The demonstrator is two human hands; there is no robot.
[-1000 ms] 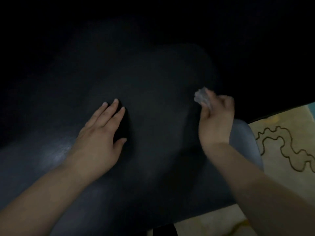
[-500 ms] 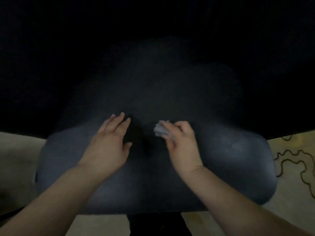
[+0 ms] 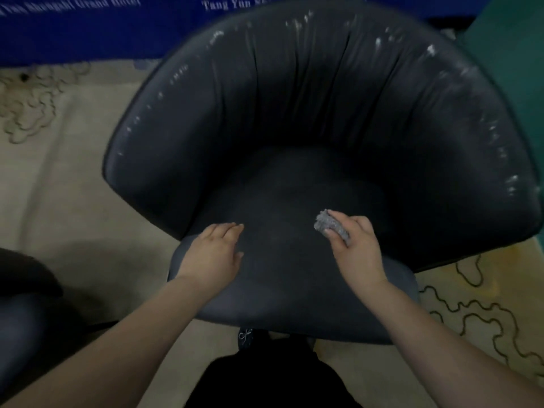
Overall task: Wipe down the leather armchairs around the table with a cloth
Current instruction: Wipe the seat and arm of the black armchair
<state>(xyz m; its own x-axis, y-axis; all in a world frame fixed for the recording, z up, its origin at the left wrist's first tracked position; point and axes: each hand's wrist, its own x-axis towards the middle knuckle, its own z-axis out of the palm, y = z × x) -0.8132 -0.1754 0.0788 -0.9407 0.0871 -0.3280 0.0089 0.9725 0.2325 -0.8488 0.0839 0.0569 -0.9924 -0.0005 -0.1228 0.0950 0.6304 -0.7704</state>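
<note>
The cloth (image 3: pixel 332 227) is pinched, bunched, in the right hand (image 3: pixel 354 248) over the armchair (image 3: pixel 294 113) seat; the left hand (image 3: pixel 213 254) is laid flat. Since a second ago the view has been pulled back, so whitish marks along the rim are revealed, apparently unwiped

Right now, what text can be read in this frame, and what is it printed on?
"...Grand Hotel": white letters on the blue banner, top left; the words before it are too blurred to read.
"Tang Yun Sh...": same banner, top centre; the armchair cuts off the rest.
No other text is visible.
</note>
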